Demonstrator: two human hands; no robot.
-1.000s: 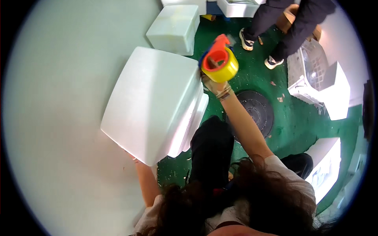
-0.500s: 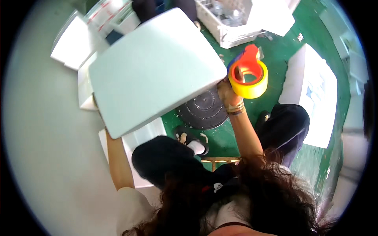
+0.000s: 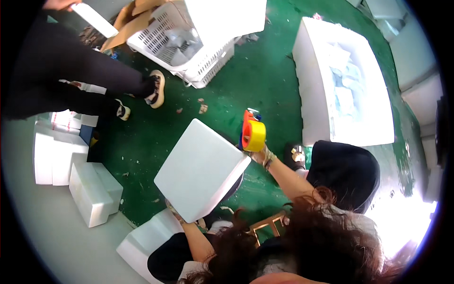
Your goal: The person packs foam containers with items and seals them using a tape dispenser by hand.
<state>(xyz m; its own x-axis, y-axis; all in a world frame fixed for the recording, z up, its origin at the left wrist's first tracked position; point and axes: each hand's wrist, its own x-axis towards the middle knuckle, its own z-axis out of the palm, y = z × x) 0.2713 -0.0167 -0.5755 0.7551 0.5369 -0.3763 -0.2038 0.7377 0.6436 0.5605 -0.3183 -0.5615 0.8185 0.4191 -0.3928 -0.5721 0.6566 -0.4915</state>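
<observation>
A white foam box (image 3: 201, 170) sits tilted in front of me, its smooth flat face up. My left hand (image 3: 174, 212) holds its near left edge, the fingers partly hidden by the box. At the box's right corner, my right hand (image 3: 259, 155) grips a red tape dispenser (image 3: 246, 124) carrying a roll of yellow tape (image 3: 257, 136). That hand is close against the box; whether it also bears its weight I cannot tell. Under the box's right side a sliver of a dark round disc (image 3: 235, 187) shows.
A white foam tub (image 3: 312, 94) with clear bags stands at right. Ahead is a white plastic basket (image 3: 208, 71) holding clear bags, with cardboard (image 3: 125, 33) beside it. Foam boxes (image 3: 92, 194) line the left. Another person's legs (image 3: 104, 71) stand far left, a hand (image 3: 59, 4) holding a white slab.
The view has swung, and the box now appears lower and turned, with both hands still on or against it. The tape dispenser has moved with my right hand. The other person shows more fully.
</observation>
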